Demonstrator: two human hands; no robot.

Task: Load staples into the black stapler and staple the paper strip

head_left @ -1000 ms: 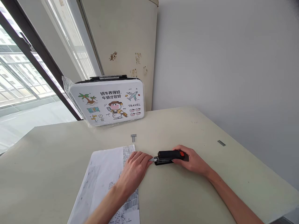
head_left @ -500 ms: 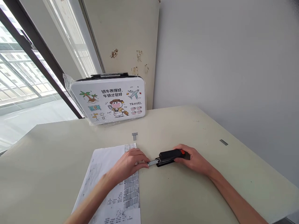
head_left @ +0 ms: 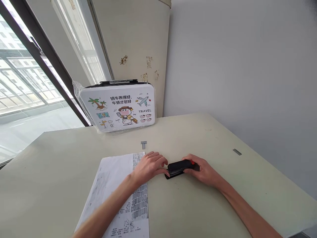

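Stapler: black stapler point(head_left: 179, 165) lying on the pale table point(head_left: 198, 205), just beyond the right edge of the printed paper point(head_left: 112, 173), its front end towards the left hand point(head_left: 150, 168); a red part point(head_left: 192, 162) shows near its rear
Right hand: right hand point(head_left: 202, 170) clamped round the rear of the stapler, thumb on the near side, fingers on the far side
Left hand: thumb and index finger stand apart, the thumb tip at the stapler's front end; whether it presses cannot be told
Paper: flat on the table, printing along its right side, partly covered by the left forearm; no staple can be made out in it
Done: no tray is seen sticking out of the stapler's front, so the inner slide is judged to be in or nearly so
Left: seating of the slide unconfirmed, as the thumb hides that end; the left hand has not let go of contact there
Surroundings: white printed case point(head_left: 121, 107) upright at the back; T-shaped grey mark point(head_left: 143, 144) beyond the paper, grey strip point(head_left: 237, 151) towards the right edge
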